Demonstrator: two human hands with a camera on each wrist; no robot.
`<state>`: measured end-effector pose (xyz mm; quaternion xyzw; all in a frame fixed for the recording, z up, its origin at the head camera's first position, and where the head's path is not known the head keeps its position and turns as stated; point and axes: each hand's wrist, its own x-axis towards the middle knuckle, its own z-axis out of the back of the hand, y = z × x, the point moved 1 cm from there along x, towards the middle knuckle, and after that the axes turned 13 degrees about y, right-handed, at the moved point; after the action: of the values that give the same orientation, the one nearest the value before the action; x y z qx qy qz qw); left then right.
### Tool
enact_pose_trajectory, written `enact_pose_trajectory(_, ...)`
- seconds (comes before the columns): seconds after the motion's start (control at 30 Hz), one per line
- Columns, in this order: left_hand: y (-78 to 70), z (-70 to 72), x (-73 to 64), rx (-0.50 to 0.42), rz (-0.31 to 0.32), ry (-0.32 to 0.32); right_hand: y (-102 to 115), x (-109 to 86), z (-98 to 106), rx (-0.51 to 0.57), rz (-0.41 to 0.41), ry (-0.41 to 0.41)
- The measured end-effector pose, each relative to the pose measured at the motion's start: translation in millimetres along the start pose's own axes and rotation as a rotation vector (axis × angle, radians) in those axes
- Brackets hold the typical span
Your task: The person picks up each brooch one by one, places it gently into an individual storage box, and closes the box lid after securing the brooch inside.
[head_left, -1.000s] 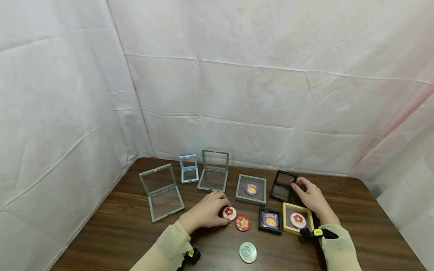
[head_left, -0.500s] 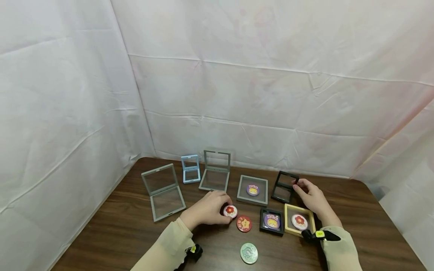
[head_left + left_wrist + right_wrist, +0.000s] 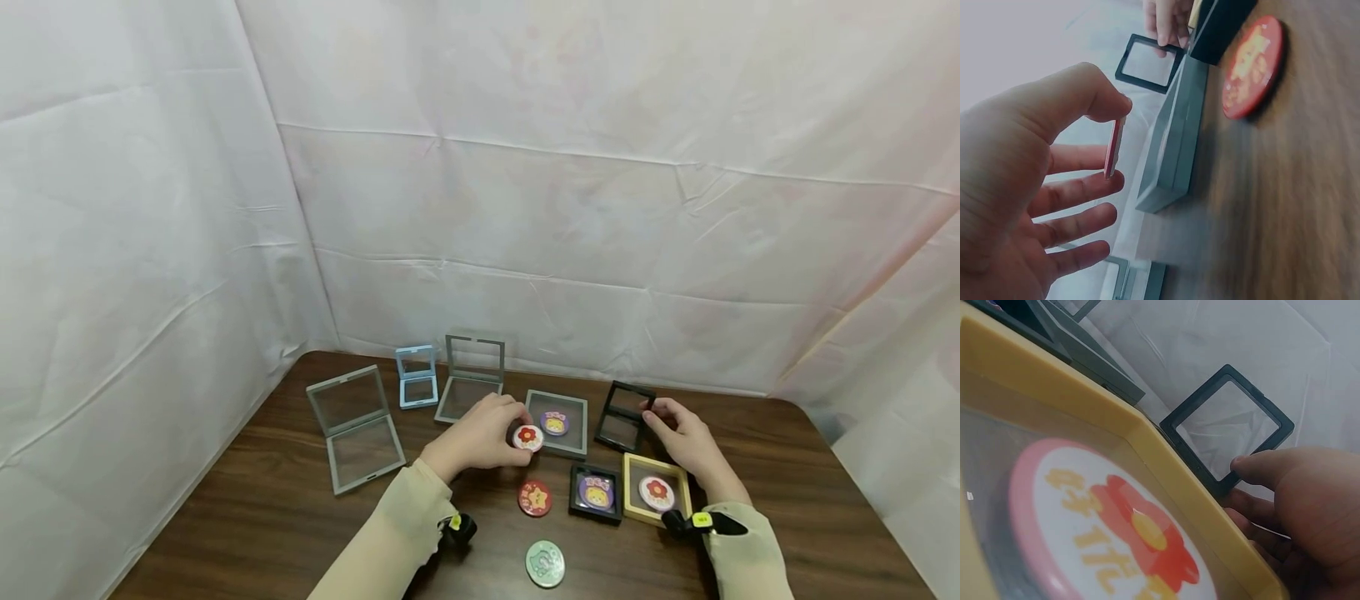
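In left hand (image 3: 480,435), badge (image 3: 528,437) (part-hidden)

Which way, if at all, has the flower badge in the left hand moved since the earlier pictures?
Yes: in the head view the flower badge, pinched by the left hand, has moved up the picture and rightward against the red star badge.

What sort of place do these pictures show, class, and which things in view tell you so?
Probably an improvised indoor workspace: pale cloth hangs around a wood-grained table, on which frames and round badges are spread out.
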<state>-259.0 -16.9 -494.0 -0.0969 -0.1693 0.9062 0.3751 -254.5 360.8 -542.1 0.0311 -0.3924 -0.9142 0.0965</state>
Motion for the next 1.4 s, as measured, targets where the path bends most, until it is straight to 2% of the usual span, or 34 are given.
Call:
enact_pose_trajectory(0.3, -9.4, 0.6, 22.9, -0.02, 0.022, -0.015, 2.5, 1.0, -1.6, -0.006, -0.008, 0.011)
enact_pose_trajectory(0.47, -22.1, -2.1, 32.1, -0.062, 0.019, -0.028, 2.6, 1.1, -1.0, -0.011, -0.01, 0.01)
enact_pose_trajectory(0.73, -42.1, -12.7, 50.4, -0.042, 0.016, -0.05, 1.4, -2.8, -0.3, -0.009, -0.016, 0.005)
enact_pose_trajectory(0.93, -50.6, -21.5, 60.9, 0.022, 0.014, -0.055, 1.6, -4.5, -0.1, -0.008, -0.011, -0.005)
enact_pose_trajectory(1.1, -58.3, -22.7, 72.7, 0.08, 0.009, -0.049, 1.7, -4.7, 1.9, -0.006, -0.005, -0.011)
enact_pose_trajectory(1.4, -69.2, -22.3, 95.5, 0.235, -0.029, 0.013, 0.7, -2.1, 1.9, 0.028, -0.009, 0.001)
